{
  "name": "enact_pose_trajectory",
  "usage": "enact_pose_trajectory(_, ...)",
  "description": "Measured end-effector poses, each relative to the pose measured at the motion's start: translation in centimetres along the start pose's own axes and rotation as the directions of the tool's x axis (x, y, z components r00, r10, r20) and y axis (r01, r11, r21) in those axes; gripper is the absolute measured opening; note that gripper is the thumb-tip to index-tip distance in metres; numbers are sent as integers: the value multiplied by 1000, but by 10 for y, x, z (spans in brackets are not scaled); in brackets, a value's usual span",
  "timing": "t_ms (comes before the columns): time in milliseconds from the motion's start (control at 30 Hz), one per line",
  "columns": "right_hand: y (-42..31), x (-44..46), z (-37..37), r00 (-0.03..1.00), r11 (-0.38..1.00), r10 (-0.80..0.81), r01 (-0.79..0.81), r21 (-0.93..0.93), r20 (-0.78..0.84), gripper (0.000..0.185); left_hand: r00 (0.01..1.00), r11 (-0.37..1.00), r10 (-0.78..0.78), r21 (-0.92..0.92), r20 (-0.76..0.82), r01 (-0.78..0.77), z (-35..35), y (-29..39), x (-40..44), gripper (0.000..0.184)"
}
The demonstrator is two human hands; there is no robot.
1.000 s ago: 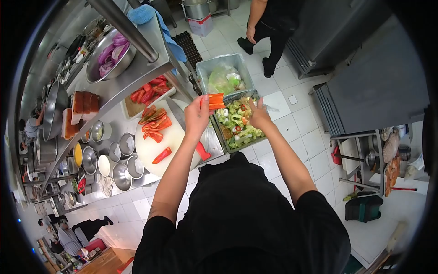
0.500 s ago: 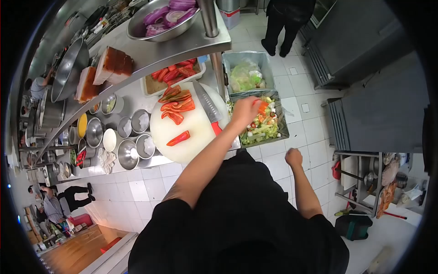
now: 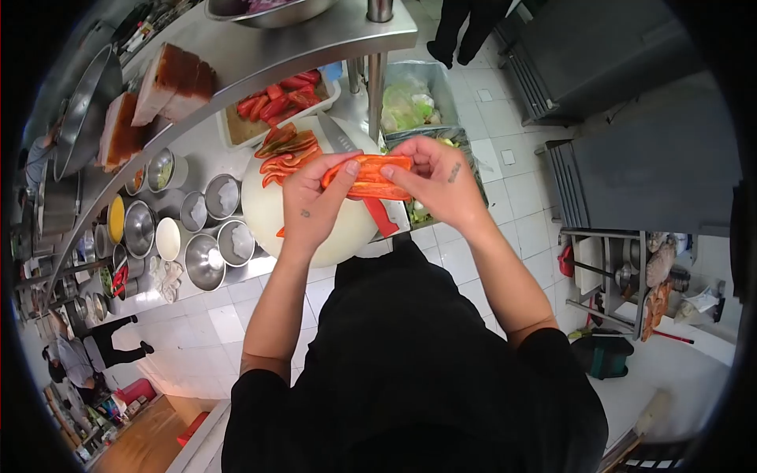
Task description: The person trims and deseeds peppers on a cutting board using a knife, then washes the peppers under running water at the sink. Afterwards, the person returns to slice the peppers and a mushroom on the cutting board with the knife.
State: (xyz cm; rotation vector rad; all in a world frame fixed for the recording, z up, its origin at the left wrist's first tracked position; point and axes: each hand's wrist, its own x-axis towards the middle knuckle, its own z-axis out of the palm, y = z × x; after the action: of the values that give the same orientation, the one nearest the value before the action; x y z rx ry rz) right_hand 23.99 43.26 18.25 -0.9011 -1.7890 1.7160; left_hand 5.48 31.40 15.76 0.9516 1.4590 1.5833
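Observation:
Both hands hold an opened-out red bell pepper [image 3: 369, 181], its ribbed inner side showing, above the right edge of the round white cutting board [image 3: 335, 240]. My left hand [image 3: 317, 199] pinches its left end with the thumb on top. At the other end, my right hand [image 3: 438, 180] grips it with thumb and bent fingers. Below them a knife [image 3: 382, 216] with a red handle lies on the board, partly covered by the hands and pepper. Flattened pepper pieces [image 3: 285, 151] lie at the board's far left. A small red bit shows beside my left wrist.
Behind the board stands a white tray [image 3: 230, 140] of red peppers. Metal bowls [image 3: 206, 262] crowd the counter at left. Overhead runs a steel shelf [image 3: 260, 59] with pork slabs [image 3: 173, 85]. Lined scrap bins [image 3: 441, 75] stand at right. Other people are farther off.
My left hand has come back from over the scrap bin to above the board. My right hand has risen from my side, and both now hold the pepper. The view has shifted slightly.

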Motion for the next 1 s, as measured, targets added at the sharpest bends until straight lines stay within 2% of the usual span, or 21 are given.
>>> enact_pose_trajectory(133,-31,4,2,991,995,38,-49,88,126,16,1000,998,-11,-64,14,12,-21,26,1,26)
enact_pose_trajectory(200,-38,4,3,984,993,39,-58,107,173,17,992,991,120,59,49,-122,-30,30,2,26)
enact_pose_trajectory(300,-51,4,4,978,995,39,-57,84,206,20,996,996,71,42,61,-73,-37,42,1,27)
enact_pose_trajectory(567,-41,8,14,981,990,-21,-6,142,191,23,997,998,60,10,47,-61,-38,45,1,26)
enact_pose_trajectory(633,-38,10,18,983,986,-36,6,165,180,24,993,993,114,17,41,-115,-36,42,-1,24)
enact_pose_trajectory(767,-38,11,19,986,992,-23,2,130,167,22,994,993,99,58,55,-102,-34,43,-2,23)
enact_pose_trajectory(833,-42,12,16,986,994,-7,-12,113,165,21,989,985,138,97,57,-143,-33,45,0,23)
enact_pose_trajectory(1000,-50,13,10,979,995,5,-24,96,202,18,989,988,133,69,71,-138,-32,50,3,22)
